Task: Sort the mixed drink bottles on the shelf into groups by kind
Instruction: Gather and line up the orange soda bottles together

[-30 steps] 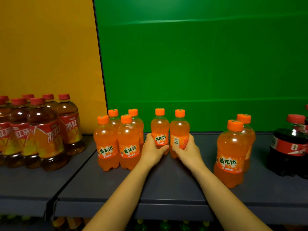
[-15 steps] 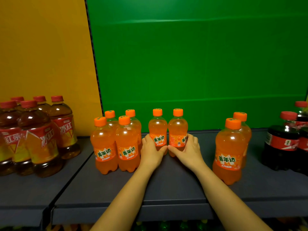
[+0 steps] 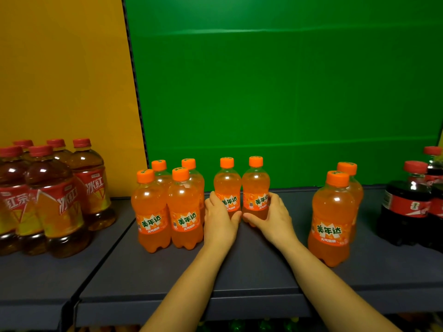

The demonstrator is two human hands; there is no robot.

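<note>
Two small orange soda bottles stand side by side at the middle of the dark shelf (image 3: 251, 271). My left hand (image 3: 219, 219) grips the left one (image 3: 227, 185) low on its body. My right hand (image 3: 273, 218) wraps the right one (image 3: 255, 185) the same way. Both bottles are upright with orange caps. Just left of them stands a cluster of several matching orange bottles (image 3: 167, 209). Two more orange bottles (image 3: 334, 219) stand apart to the right.
Several larger iced-tea bottles with red caps (image 3: 55, 197) fill the left shelf section before a yellow panel. Dark cola bottles with red labels (image 3: 412, 204) stand at the far right. A green back panel rises behind. More bottles show on a lower shelf.
Both hands have slid the two held bottles slightly back and leftwards, and the right bottle has turned so its label faces me. The view shifted a little to the right.
</note>
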